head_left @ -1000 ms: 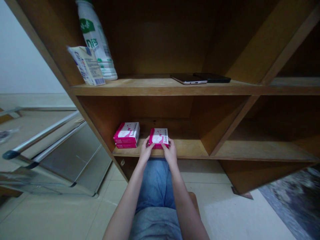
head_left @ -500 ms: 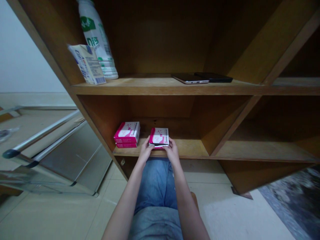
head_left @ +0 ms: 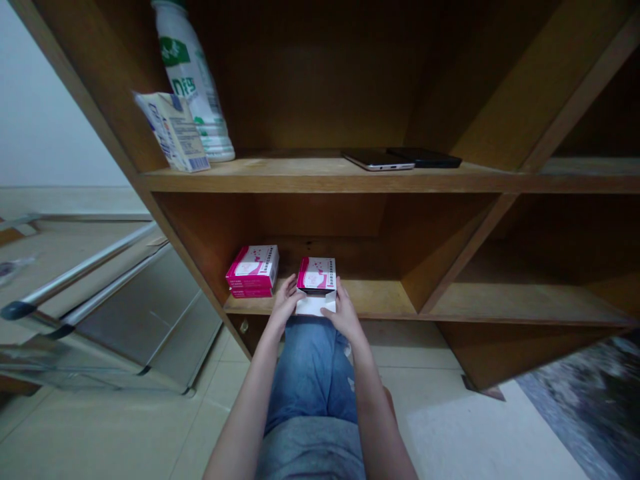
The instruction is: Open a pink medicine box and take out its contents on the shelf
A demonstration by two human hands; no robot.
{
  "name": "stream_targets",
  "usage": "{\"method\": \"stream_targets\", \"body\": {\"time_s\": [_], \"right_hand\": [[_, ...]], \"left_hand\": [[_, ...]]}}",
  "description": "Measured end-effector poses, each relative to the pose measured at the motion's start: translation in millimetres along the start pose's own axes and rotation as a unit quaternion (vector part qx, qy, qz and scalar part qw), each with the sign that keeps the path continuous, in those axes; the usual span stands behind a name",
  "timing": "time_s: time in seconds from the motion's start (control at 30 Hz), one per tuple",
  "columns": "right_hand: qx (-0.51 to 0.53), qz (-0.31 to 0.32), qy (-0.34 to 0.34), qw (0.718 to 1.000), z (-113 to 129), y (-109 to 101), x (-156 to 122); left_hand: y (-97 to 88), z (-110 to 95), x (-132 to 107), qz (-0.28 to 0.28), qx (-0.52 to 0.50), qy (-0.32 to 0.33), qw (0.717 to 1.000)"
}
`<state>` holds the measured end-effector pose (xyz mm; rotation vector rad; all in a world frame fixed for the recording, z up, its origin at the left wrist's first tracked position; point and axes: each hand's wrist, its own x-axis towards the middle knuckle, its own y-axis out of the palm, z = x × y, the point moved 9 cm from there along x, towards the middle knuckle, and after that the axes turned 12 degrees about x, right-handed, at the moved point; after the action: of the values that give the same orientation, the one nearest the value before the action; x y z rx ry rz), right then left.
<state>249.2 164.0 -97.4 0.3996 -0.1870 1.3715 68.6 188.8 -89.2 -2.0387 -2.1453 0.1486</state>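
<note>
A small pink-and-white carton lies on the lower shelf at its front edge. Its white end flap is folded out toward me, and the inside looks dark. My left hand is closed on the carton's left front corner, the thumb by the flap. On the other side, my right hand grips the right front corner with its thumb on the flap. Two more pink-and-white cartons are stacked just left of my left hand.
On the shelf above stand a white bottle and a drink carton; a phone and a dark flat object lie to their right. A metal-framed rack stands left of the wooden shelving.
The carton's end flap has opened outward and down toward me. Both hands have shifted slightly, and the right thumb now lies on the flap.
</note>
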Motion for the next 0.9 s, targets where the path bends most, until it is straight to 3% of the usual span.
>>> {"method": "stream_targets", "body": {"time_s": [0.13,0.23,0.37,0.53,0.73,0.9], "right_hand": [[-0.049,-0.016,-0.007,0.999,6.5,-3.0,0.4],[-0.103,-0.037,-0.027,0.994,20.0,-3.5,3.5],[-0.148,-0.022,-0.063,0.987,39.5,1.1,1.9],[-0.149,-0.015,-0.084,0.985,50.8,-7.1,-10.0],[-0.189,-0.07,-0.092,0.975,52.6,-33.1,-13.3],[-0.246,-0.08,-0.135,0.956,65.1,-21.8,-17.5]], "left_hand": [[-3.6,-13.1,-10.6,-0.063,0.09,0.086,0.99],[-8.9,-31.6,-27.9,-0.115,0.197,0.171,0.958],[-15.2,-45.3,-45.5,-0.147,0.273,0.231,0.922],[-15.4,-37.8,-52.0,-0.132,0.304,0.237,0.913],[-12.9,-18.2,-50.9,-0.132,0.292,0.202,0.925],[-11.5,-10.4,-51.6,-0.137,0.299,0.198,0.923]]}}
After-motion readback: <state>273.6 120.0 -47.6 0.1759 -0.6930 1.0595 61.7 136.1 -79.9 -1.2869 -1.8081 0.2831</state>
